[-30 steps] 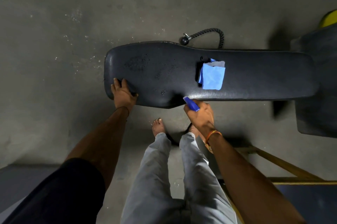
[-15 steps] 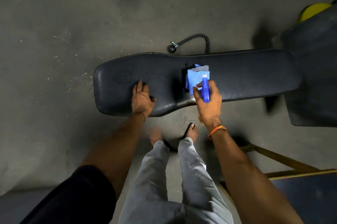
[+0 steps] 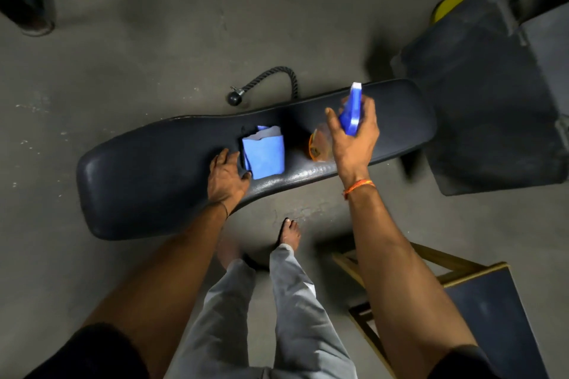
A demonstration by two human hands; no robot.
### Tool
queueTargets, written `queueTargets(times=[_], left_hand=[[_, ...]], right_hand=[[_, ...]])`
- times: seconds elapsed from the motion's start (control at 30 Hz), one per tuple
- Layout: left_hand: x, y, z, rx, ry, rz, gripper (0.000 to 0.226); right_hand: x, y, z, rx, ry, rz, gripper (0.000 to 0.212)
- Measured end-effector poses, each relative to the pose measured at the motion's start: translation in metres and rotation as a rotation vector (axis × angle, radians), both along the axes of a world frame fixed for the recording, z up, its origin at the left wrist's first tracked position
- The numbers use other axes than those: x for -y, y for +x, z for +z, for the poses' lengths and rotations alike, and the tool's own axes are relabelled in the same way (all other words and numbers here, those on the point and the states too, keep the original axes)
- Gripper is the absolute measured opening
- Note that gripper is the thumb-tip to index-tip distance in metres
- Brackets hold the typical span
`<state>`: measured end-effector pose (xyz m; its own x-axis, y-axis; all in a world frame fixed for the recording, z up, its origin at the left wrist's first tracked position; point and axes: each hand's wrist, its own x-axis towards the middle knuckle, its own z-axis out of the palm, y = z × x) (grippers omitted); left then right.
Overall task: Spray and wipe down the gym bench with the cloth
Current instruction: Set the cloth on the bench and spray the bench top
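Observation:
A long black padded gym bench [image 3: 147, 175] stretches across the middle of the head view. A folded blue cloth [image 3: 264, 154] lies on its middle. My left hand [image 3: 226, 176] rests flat on the pad, its thumb touching the cloth's near left corner. My right hand [image 3: 354, 135] grips a spray bottle [image 3: 352, 112] with a blue head and a clear body with an orange label, held over the bench's right half with the nozzle pointing away from me.
A black rope handle [image 3: 268, 78] lies on the concrete floor beyond the bench. A second black pad [image 3: 480, 95] and a yellow object [image 3: 446, 5] stand at right. A wooden-framed stool [image 3: 431, 274] is at lower right. My bare feet [image 3: 289, 232] stand before the bench.
My right hand has carried the spray bottle to the right and away, past the cloth, over the bench's right half. My left hand has slid right along the pad to the cloth's edge.

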<state>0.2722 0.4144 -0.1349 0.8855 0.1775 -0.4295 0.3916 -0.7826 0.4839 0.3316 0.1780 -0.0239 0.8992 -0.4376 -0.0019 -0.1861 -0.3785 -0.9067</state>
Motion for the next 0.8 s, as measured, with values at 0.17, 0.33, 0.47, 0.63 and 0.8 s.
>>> queueTargets(times=[0.17, 0.33, 0.47, 0.63, 0.8], left_hand=[[0.02, 0.009, -0.008, 0.005, -0.007, 0.052, 0.062], [0.029, 0.011, -0.015, 0.01, -0.003, 0.08, 0.061], [0.029, 0.013, -0.017, 0.005, 0.014, 0.074, 0.062], [0.028, 0.014, -0.02, -0.013, 0.03, 0.055, 0.063], [0.024, 0.013, -0.021, -0.02, 0.031, 0.048, 0.063]], right_hand=[[0.012, 0.015, -0.018, -0.078, 0.051, 0.064, 0.039], [0.024, 0.003, -0.042, -0.219, 0.139, 0.097, 0.047], [0.032, -0.001, -0.051, -0.286, 0.212, 0.076, 0.042], [0.033, 0.007, -0.051, -0.3, 0.24, 0.068, 0.046], [0.032, 0.006, -0.059, -0.345, 0.19, 0.041, 0.049]])
